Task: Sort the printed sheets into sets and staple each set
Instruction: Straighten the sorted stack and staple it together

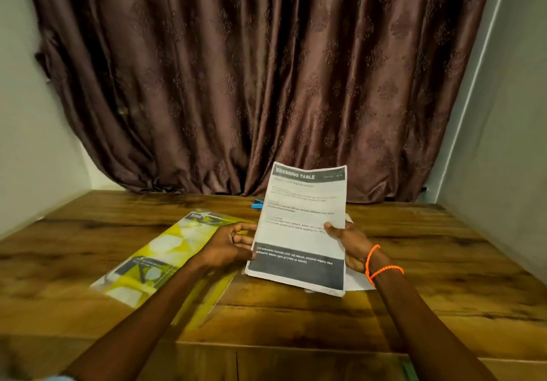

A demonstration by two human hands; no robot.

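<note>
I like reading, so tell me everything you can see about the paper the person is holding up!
The printed sheet is white paper with a dark grey band across the top reading "DRESSING TABLE" and another dark band at the bottom with white words. Small blurry text fills the middle. It is held up above the wooden table, leaning back a little. The left hand grips its left edge and the right hand its right edge, thumb on the front. More white paper shows behind its lower right.

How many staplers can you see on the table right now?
1. A blue stapler lies at the far side of the table, near the curtain, mostly hidden behind the sheets held up in both hands. Another could be hidden behind them.
</note>
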